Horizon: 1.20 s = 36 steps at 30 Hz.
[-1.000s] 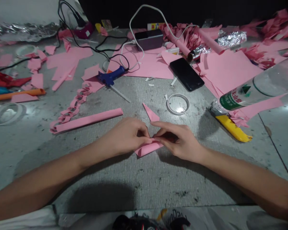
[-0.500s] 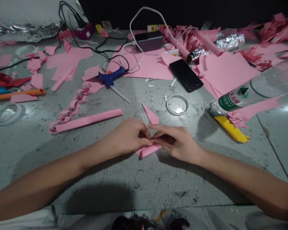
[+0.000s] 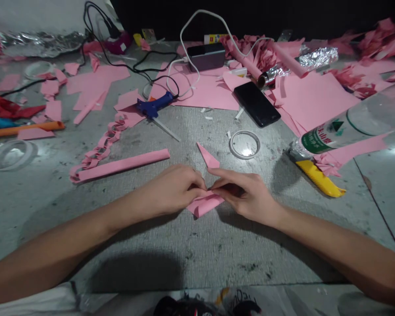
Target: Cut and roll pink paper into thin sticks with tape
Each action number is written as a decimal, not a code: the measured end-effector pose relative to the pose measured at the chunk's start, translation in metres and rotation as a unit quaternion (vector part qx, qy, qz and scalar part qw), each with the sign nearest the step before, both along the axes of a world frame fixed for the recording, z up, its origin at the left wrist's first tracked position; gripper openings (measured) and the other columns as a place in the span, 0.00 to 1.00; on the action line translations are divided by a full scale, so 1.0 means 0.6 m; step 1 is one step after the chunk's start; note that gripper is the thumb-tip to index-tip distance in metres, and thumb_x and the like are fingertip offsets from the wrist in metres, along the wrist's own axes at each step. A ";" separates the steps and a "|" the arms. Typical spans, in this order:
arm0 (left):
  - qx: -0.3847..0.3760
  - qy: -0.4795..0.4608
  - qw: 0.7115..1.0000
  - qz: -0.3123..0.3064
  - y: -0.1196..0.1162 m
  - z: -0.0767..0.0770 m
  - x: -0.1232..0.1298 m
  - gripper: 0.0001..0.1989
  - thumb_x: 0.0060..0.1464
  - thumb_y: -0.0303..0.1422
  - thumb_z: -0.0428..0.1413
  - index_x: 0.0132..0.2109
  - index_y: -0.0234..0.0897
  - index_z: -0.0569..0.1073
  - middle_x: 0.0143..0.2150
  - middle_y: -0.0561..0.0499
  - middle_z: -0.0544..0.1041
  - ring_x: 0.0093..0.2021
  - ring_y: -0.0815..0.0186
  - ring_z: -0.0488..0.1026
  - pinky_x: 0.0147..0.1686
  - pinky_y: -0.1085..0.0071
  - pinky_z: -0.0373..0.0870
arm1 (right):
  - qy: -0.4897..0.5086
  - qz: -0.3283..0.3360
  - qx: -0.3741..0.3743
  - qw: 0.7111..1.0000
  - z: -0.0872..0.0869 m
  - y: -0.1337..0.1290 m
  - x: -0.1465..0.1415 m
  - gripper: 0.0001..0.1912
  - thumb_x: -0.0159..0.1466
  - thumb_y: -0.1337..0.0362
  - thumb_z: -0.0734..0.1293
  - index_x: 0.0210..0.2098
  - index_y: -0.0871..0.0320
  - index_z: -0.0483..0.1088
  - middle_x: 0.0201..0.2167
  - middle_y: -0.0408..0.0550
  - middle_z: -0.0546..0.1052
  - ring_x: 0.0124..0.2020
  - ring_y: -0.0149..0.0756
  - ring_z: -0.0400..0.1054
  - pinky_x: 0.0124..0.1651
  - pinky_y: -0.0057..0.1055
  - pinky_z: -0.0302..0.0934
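Between both hands, low over the grey table, is a small folded piece of pink paper (image 3: 206, 205). My left hand (image 3: 179, 188) pinches its upper edge with thumb and curled fingers. From the other side, my right hand (image 3: 242, 192) grips the same paper between thumb and fingers, its index finger stretched along the top. The fingertips almost meet and hide part of the fold. Just beyond them lies a pointed pink paper scrap (image 3: 208, 156). To the left rests a long pink paper strip (image 3: 125, 165), joined at its far left to a curly paper chain (image 3: 102, 145).
A roll of tape (image 3: 244, 144) lies ahead of the right hand. Further back are a blue glue gun (image 3: 155, 105), a black phone (image 3: 256, 104) and a power bank (image 3: 206, 57) with cables. At right, a plastic bottle (image 3: 342, 127) lies by a yellow cutter (image 3: 321, 179).
The fingers have shifted slightly on the pink paper, and more of its folded front shows. The whole view has moved a little; both hands keep their hold.
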State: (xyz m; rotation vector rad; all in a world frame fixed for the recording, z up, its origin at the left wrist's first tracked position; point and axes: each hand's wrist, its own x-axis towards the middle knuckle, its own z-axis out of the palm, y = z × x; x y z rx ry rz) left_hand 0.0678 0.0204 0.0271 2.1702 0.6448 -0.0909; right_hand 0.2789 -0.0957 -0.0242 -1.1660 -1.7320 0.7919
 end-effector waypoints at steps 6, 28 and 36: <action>-0.027 0.020 0.999 0.026 0.003 -0.005 0.000 0.10 0.60 0.34 0.60 0.34 0.40 0.86 0.32 0.50 0.85 0.34 0.63 0.79 0.40 0.68 0.70 | 0.010 0.005 0.008 1.000 -0.001 0.001 -0.001 0.30 0.70 0.75 0.72 0.68 0.48 0.74 0.42 0.43 0.89 0.40 0.33 0.85 0.46 0.28 0.79; -0.065 0.015 0.998 0.005 0.002 -0.002 -0.001 0.13 0.66 0.37 0.58 0.37 0.39 0.86 0.34 0.51 0.84 0.34 0.64 0.78 0.37 0.69 0.68 | 0.011 -0.015 -0.014 1.000 0.000 0.001 0.004 0.29 0.69 0.76 0.71 0.67 0.51 0.76 0.41 0.42 0.89 0.38 0.31 0.84 0.46 0.26 0.77; -0.031 -0.004 0.999 -0.004 -0.001 -0.004 -0.001 0.14 0.68 0.35 0.58 0.36 0.40 0.85 0.38 0.52 0.85 0.41 0.63 0.79 0.44 0.67 0.68 | 0.015 0.001 0.005 1.000 0.001 0.001 0.003 0.30 0.69 0.75 0.72 0.68 0.48 0.75 0.41 0.42 0.88 0.40 0.31 0.84 0.46 0.26 0.77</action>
